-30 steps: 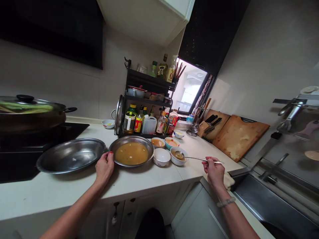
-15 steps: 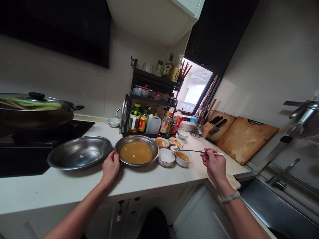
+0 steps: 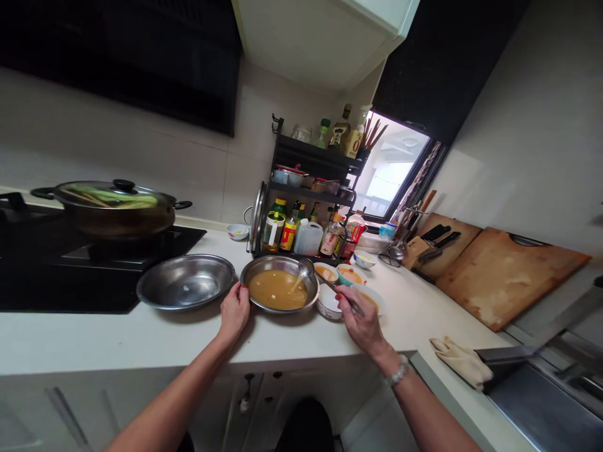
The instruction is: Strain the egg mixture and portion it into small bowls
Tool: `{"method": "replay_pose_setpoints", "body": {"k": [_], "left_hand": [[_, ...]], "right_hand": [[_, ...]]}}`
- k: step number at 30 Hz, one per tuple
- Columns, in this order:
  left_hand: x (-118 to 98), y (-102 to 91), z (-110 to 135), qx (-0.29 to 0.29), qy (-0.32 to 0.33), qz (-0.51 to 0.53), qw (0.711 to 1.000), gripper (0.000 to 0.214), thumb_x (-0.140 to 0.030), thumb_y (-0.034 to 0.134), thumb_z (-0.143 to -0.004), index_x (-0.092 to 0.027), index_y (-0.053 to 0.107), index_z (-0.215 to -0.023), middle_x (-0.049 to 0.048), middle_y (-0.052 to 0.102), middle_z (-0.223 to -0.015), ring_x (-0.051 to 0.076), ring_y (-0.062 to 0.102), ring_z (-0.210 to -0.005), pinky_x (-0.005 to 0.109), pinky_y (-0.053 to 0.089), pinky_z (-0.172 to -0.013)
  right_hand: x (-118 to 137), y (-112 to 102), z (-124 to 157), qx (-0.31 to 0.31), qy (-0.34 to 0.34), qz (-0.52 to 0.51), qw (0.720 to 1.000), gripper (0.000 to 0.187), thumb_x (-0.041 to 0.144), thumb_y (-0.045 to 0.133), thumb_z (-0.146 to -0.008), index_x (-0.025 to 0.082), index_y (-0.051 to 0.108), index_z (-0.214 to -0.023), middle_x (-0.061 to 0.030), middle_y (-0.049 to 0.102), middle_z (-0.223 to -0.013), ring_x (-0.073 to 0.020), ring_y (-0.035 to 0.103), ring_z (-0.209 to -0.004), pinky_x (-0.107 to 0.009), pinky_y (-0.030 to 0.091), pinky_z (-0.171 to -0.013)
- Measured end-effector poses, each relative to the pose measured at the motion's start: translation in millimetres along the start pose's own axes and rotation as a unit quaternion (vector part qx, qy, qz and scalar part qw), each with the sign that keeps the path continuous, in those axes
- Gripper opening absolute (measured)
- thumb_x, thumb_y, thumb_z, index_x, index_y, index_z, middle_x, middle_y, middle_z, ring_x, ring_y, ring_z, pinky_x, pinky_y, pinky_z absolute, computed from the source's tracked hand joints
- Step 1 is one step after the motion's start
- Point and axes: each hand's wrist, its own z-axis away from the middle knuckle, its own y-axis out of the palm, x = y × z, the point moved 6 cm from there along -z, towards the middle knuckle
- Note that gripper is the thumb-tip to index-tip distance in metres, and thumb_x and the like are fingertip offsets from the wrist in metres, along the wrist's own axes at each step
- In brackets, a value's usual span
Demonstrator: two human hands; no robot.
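My left hand grips the near left rim of a round metal basin, which holds cloudy yellow-brown liquid with small pale bits. Closed around a ladle's handle, my right hand is just right of the basin. The ladle's head is above the basin's right side, and a thin stream runs from it into the liquid. A white bowl touches or nearly touches the basin's right side. Partly behind my right hand is another white bowl with brownish liquid. Two small bowls of orange-brown liquid, one white and one green-rimmed, stand behind.
A second metal basin stands to the left, beside the stove with a lidded pan. Behind are a black rack of bottles and a small bowl. Knives, cutting boards, a cloth and the sink are at right.
The ladle has moved left from the right-hand white bowl to above the basin, and liquid now runs from it. My left hand stays on the basin's rim. The view has shifted left.
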Motion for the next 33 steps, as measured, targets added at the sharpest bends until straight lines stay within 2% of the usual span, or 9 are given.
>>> {"method": "replay_pose_setpoints", "body": {"k": [2, 4, 7, 10, 14, 18, 21, 27, 33], "left_hand": [[0.7, 0.9, 0.2, 0.008, -0.003, 0.008, 1.000, 0.056, -0.037, 0.035, -0.085, -0.003, 0.056, -0.124, 0.0096, 0.068, -0.069, 0.024, 0.065, -0.066, 0.034, 0.048, -0.072], [1.4, 1.3, 0.6, 0.012, -0.004, 0.012, 1.000, 0.056, -0.038, 0.035, -0.085, -0.004, 0.056, -0.124, 0.0093, 0.068, -0.068, 0.024, 0.065, -0.065, 0.034, 0.048, -0.070], [3.2, 1.1, 0.5, 0.008, -0.007, 0.007, 1.000, 0.056, -0.038, 0.035, -0.085, -0.004, 0.056, -0.125, 0.0088, 0.067, -0.066, 0.025, 0.065, -0.066, 0.034, 0.048, -0.068], [5.5, 2.7, -0.8, 0.013, -0.009, 0.009, 1.000, 0.056, -0.040, 0.036, -0.085, -0.006, 0.056, -0.125, 0.0086, 0.068, -0.067, 0.024, 0.065, -0.065, 0.033, 0.049, -0.067], [8.8, 2.2, -3.5, 0.000, -0.020, -0.010, 1.000, 0.057, -0.040, 0.037, -0.084, -0.005, 0.057, -0.125, 0.0106, 0.070, -0.073, 0.025, 0.066, -0.070, 0.035, 0.049, -0.074], [8.1, 1.8, -3.7, 0.003, -0.020, -0.021, 1.000, 0.057, -0.041, 0.036, -0.084, -0.007, 0.057, -0.125, 0.0103, 0.070, -0.072, 0.026, 0.066, -0.073, 0.036, 0.049, -0.076], [5.6, 0.2, -2.5, 0.003, -0.018, -0.029, 0.999, 0.058, -0.040, 0.035, -0.084, -0.006, 0.056, -0.126, 0.0105, 0.069, -0.071, 0.028, 0.066, -0.078, 0.038, 0.049, -0.078], [3.0, -0.9, -1.0, 0.006, -0.027, -0.024, 0.999, 0.061, -0.041, 0.035, -0.084, -0.004, 0.054, -0.128, 0.0105, 0.069, -0.071, 0.027, 0.066, -0.077, 0.038, 0.049, -0.080], [5.6, 0.6, -1.8, 0.007, -0.019, -0.026, 0.999, 0.061, -0.043, 0.035, -0.084, -0.005, 0.054, -0.128, 0.0097, 0.068, -0.072, 0.028, 0.066, -0.081, 0.040, 0.049, -0.082]], "right_hand": [[12.5, -0.7, 3.4, 0.028, -0.089, 0.039, 0.995, 0.021, 0.021, 0.050, -0.088, 0.021, 0.065, -0.102, -0.0084, 0.069, -0.090, -0.0202, 0.066, -0.084, -0.036, 0.054, -0.079], [11.8, -10.5, 5.9, 0.019, -0.105, 0.060, 0.992, 0.022, 0.019, 0.049, -0.088, 0.021, 0.065, -0.103, -0.0089, 0.069, -0.091, -0.0211, 0.066, -0.088, -0.038, 0.053, -0.081], [-11.7, -42.9, 10.8, -0.063, -0.008, 0.079, 0.995, 0.023, 0.024, 0.046, -0.090, 0.020, 0.064, -0.104, -0.0095, 0.068, -0.092, -0.0207, 0.066, -0.084, -0.035, 0.054, -0.076], [-41.5, -82.5, 24.6, -0.145, 0.117, 0.109, 0.976, 0.027, 0.034, 0.046, -0.089, 0.017, 0.062, -0.104, -0.0072, 0.067, -0.080, -0.0187, 0.065, -0.067, -0.032, 0.054, -0.063], [-61.8, -114.5, 45.8, -0.138, 0.188, 0.158, 0.960, 0.032, 0.042, 0.045, -0.087, 0.016, 0.061, -0.097, -0.0046, 0.066, -0.067, -0.0179, 0.064, -0.057, -0.029, 0.052, -0.054], [-68.0, -119.5, 63.9, -0.099, 0.211, 0.177, 0.956, 0.033, 0.046, 0.045, -0.085, 0.017, 0.061, -0.092, -0.0052, 0.066, -0.066, -0.0180, 0.064, -0.054, -0.029, 0.051, -0.052], [-76.9, -118.6, 73.4, -0.110, 0.262, 0.131, 0.950, 0.036, 0.050, 0.047, -0.082, 0.017, 0.060, -0.091, -0.0045, 0.066, -0.063, -0.0176, 0.062, -0.049, -0.028, 0.049, -0.045], [-102.0, -134.2, 81.3, -0.247, 0.351, 0.001, 0.903, 0.034, 0.048, 0.059, -0.073, 0.015, 0.058, -0.082, -0.0021, 0.062, -0.052, -0.0152, 0.058, -0.042, -0.024, 0.047, -0.038], [-116.7, -147.9, 83.8, -0.332, 0.364, -0.084, 0.866, 0.029, 0.038, 0.067, -0.065, 0.014, 0.058, -0.078, -0.0016, 0.064, -0.053, -0.0129, 0.057, -0.041, -0.021, 0.045, -0.035]]}}
